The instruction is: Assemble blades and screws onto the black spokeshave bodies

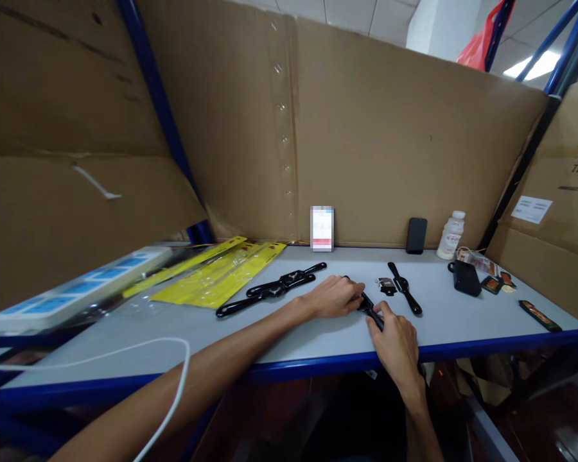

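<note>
Both my hands hold one black watch low over the grey tabletop near its blue front edge. My left hand is closed on the watch's far end, fingers curled over it. My right hand pinches the strap's near end. Two more black watches lie side by side just left of my left hand. Another black watch lies to the right, with a small dark part beside it.
Yellow packaging sleeves and white-blue boxes lie at the left. A phone, a white bottle, a small card, a black pouch and small packets stand toward the back right. Cardboard walls enclose the bench. A white cable hangs at the front left.
</note>
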Available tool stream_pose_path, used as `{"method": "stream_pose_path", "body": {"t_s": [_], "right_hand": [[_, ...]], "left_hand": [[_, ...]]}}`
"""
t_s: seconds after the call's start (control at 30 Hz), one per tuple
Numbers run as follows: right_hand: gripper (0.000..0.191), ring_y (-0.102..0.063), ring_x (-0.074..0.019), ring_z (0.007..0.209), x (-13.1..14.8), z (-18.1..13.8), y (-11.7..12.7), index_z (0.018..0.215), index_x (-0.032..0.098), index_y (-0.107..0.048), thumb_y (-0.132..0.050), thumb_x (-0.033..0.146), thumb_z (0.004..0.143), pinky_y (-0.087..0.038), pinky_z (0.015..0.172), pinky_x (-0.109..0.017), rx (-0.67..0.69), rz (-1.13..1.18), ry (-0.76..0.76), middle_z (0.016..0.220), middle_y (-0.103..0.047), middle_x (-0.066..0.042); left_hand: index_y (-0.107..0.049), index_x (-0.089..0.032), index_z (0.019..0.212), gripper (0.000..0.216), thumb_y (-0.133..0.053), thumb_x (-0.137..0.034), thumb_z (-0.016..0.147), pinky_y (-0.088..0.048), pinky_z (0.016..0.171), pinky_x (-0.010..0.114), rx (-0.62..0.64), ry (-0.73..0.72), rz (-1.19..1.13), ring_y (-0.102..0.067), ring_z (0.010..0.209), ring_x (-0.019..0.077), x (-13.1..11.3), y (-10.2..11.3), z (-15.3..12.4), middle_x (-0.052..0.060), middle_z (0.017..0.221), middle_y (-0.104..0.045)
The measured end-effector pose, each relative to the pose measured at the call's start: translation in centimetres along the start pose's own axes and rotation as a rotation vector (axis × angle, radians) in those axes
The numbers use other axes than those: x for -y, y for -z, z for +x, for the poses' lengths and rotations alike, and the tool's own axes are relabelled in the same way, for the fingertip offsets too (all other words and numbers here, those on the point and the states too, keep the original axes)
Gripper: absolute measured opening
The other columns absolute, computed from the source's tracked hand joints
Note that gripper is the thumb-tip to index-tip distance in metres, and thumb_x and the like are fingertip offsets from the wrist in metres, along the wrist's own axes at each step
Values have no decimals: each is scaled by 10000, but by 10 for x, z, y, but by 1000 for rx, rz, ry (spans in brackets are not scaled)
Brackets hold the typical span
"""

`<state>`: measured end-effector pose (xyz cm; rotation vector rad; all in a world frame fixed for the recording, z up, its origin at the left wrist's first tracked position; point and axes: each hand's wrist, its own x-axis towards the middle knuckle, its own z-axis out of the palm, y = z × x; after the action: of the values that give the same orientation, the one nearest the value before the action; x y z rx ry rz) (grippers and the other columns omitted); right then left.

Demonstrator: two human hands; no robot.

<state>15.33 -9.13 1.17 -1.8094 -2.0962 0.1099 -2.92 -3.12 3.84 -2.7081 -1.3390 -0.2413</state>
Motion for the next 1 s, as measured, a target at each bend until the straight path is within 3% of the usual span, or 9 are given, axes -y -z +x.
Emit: {"method": "stream_pose_path", "body": {"t_s": [0.1,0.27,0.5,0.63,0.77,0.9,1.0], "right_hand": [[198,-715,-218,845,-1,0,0,1136,267,-628,-536,358,986,-366,686,-273,-3,-3,7,861,-757,-51],[198,-715,-226,847,0,-1,2,1136,273,-628,-531,358,986,-370,685,-277,0,-2,0,852,-755,-50],[218,-718,-228,875,1,0,2,1158,266,-638,-534,347,985,-384,696,-277,3,7,-2,881,-757,-59],[247,-716,-219,878,-1,0,0,1192,254,-635,-517,349,996,-393,714,-273,12,5,6,896,-762,-67],[241,-718,-221,876,-2,0,0,1184,256,-640,-524,349,994,-393,714,-276,9,1,9,909,-763,-69],[226,-720,-222,853,-1,1,0,1168,261,-642,-526,338,990,-380,688,-277,2,3,8,888,-763,-63],[220,-721,-229,854,-1,0,1,1159,263,-645,-534,342,986,-374,682,-282,1,6,8,885,-763,-62]], "left_hand": [[-578,-210,1042,153,-457,-220,949,-355,604,299,-18,-38,-16,-643,701,202,-3,0,0,50,868,-715],[-560,-215,891,102,-476,-156,886,-333,594,295,-3,-155,-77,-617,701,179,-6,5,-2,30,869,-702],[-538,-197,889,101,-460,-133,889,-349,606,267,-52,-63,-224,-561,682,157,-4,-8,2,37,858,-653],[-528,-192,904,121,-447,-105,887,-348,604,255,-80,-39,-301,-524,629,145,-6,-13,5,9,753,-610],[-562,-193,892,129,-515,-96,821,-330,575,240,-6,-49,-339,-484,571,130,-4,-6,5,-32,635,-541],[-605,-186,938,261,-547,-43,728,-345,586,223,72,-84,-373,-519,621,124,2,3,4,-23,719,-604],[-629,-178,961,293,-493,-13,760,-366,614,218,75,-96,-398,-539,645,124,7,5,4,-11,739,-627]]}}
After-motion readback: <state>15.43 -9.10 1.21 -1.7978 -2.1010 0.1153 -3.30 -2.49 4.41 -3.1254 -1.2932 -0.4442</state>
